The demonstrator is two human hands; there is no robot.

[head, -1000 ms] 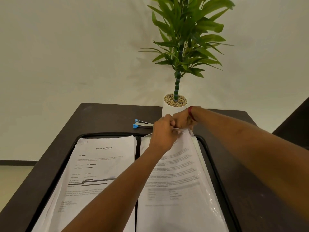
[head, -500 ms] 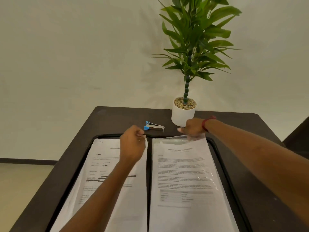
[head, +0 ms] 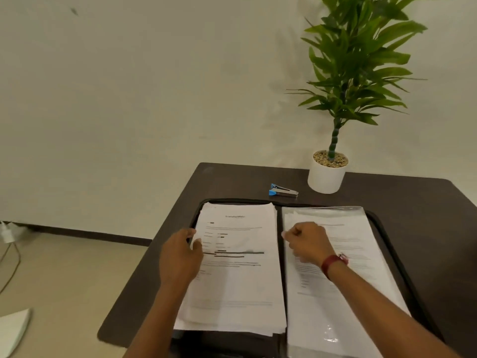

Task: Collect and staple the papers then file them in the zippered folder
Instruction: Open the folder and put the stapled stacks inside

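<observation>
Filing looking nearly done: papers (head: 237,267) lying in two stacks inside open zippered folder (head: 222,343) on counter (head: 232,182). Stapler (head: 283,191) sitting apart, beyond folder. Left hand (head: 180,254) pinching left stack's edge, thumb on top. Right hand (head: 307,244) curling over right stack; whether gripping anything, cannot tell. Zipping remaining.

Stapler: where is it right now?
In the head view, the stapler lies on the dark table, just beyond the far edge of the open folder. The white plant pot is its nearest neighbour, to its right.
</observation>
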